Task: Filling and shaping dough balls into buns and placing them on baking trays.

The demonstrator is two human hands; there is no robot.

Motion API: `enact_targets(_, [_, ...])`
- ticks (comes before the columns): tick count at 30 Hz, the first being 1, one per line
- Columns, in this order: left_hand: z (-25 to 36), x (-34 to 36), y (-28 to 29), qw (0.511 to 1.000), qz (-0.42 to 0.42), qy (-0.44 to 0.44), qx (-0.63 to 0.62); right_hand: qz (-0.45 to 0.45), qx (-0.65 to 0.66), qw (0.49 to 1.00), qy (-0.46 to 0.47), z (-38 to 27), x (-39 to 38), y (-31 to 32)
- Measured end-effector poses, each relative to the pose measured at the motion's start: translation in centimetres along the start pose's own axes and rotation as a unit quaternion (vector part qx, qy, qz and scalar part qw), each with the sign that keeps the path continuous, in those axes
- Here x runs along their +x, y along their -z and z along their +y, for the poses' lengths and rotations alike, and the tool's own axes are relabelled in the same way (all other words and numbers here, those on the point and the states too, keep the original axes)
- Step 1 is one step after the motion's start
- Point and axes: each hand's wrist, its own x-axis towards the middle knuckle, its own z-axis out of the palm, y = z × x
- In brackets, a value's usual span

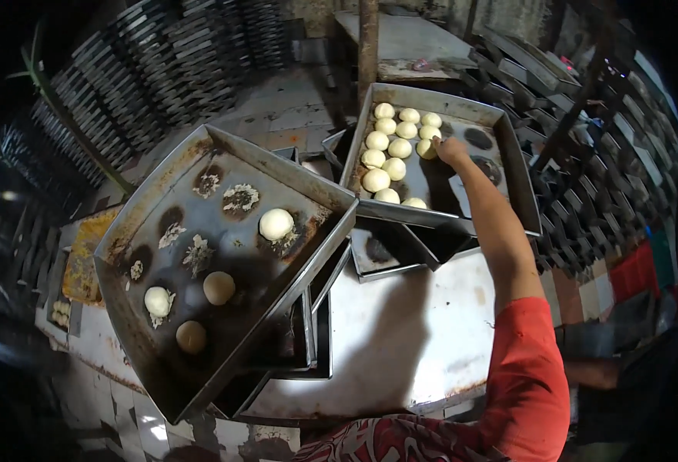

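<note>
My right hand [450, 152] reaches into the far right metal tray [500, 219], its fingertips closed on a dough ball [426, 149] at the right end of a row. Several other pale dough balls [376, 141] sit in rows along that tray's left side. To the left, a larger-looking tray [154, 165] holds a few spread-out balls, among them a bright one [276, 224] near its right wall and a shaded one [219, 288] nearer me. Flaky dough residue [197, 256] sticks to its dark-spotted bottom. My left hand is out of view.
Both trays rest on other stacked metal trays [389, 246] over a white table [369, 331]. A post [368, 46] rises behind the right tray. Tall stacks of pans [177, 61] stand at the back left, and more [585, 200] at the right.
</note>
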Motion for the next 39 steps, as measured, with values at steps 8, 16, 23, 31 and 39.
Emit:
enact_targets(8, [-5.7, -5.7, -8.9, 0.981, 0.040, 0.186, -0.041, -0.012, 0.420, 0.907, 0.032, -6.0, -7.2, 7.8])
enact_targets(16, [-8.5, -9.6, -8.5, 0.966, 0.076, 0.143, -0.202, -0.142, 0.467, 0.726, 0.484, -15.4, -55.2, 18.2])
enact_targets(23, [-1.4, -24.4, -0.6, 0.904, 0.422, -0.062, 0.017, -0.288, 0.646, 0.575, 0.411, -24.0, -71.2, 19.6])
enact_targets(31, [2.0, -28.7, 9.5, 0.883, 0.383, -0.108, -0.249, -0.416, 0.375, 0.706, 0.434, -43.5, -73.1, 3.1])
enact_targets(39, [4.6, -17.8, 19.5, 0.906, 0.388, 0.035, -0.164, -0.076, 0.204, 0.886, 0.410, -56.1, -62.7, -8.9])
